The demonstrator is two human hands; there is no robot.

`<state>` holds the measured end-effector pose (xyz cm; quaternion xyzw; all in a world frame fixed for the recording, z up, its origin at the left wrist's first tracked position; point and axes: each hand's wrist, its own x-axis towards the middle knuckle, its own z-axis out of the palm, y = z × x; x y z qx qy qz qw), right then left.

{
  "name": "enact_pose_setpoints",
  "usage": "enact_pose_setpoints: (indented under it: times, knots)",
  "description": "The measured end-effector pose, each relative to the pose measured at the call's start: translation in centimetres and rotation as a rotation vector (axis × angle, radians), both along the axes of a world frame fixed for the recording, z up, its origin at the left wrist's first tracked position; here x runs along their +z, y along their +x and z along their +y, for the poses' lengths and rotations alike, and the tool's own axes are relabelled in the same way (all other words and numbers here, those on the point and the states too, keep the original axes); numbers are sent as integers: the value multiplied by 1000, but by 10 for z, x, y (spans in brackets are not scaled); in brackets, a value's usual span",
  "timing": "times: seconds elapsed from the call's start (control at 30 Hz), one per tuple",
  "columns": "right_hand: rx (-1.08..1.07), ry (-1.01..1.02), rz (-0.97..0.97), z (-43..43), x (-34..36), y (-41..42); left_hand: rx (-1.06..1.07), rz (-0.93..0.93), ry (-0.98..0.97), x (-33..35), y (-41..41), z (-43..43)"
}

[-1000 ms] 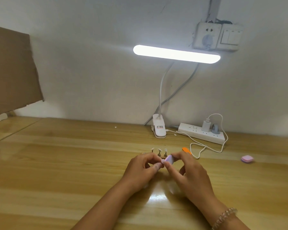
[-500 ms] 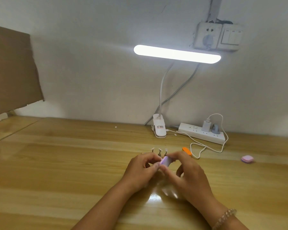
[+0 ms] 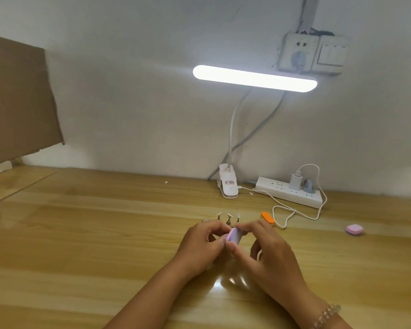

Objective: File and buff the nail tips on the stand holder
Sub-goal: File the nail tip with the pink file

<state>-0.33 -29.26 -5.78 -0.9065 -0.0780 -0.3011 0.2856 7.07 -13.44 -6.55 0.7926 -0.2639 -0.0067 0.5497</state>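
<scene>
The right hand (image 3: 271, 255) pinches a lilac buffer block (image 3: 234, 235) between thumb and forefinger, holding it tilted above the worktop (image 3: 105, 245). The left hand (image 3: 199, 243) has its fingers (image 3: 214, 227) curled tight against the block's left edge. Whether they hold anything I cannot tell. Just beyond the fingers stand three nail tips (image 3: 228, 218) on small holders. An orange file (image 3: 267, 217) lies just beyond the right fingers.

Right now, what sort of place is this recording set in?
Probably a home desk set up for nail work: a wooden tabletop against a bare wall, a clip-on lamp beside a power strip, and nail tips on small stands.
</scene>
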Motion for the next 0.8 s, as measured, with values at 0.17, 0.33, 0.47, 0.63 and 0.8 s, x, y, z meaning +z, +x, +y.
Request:
enact_pose_setpoints:
  times: [0.17, 0.33, 0.47, 0.63, 0.8]
  knots:
    - [-87, 20, 1, -6, 0, 5, 7, -22, 28, -1, 0, -1]
    - [-40, 26, 20, -2, 1, 3, 8, -30, 34, -1, 1, 0]
    - [-90, 0, 18, -5, 1, 3, 7, -35, 45, -1, 1, -1]
    - [-52, 22, 46, -3, 2, 2, 8, -40, 55, 0, 0, 0]
    - [-25, -38, 32, 0, 1, -1, 1, -29, 60, 1, -1, 0]
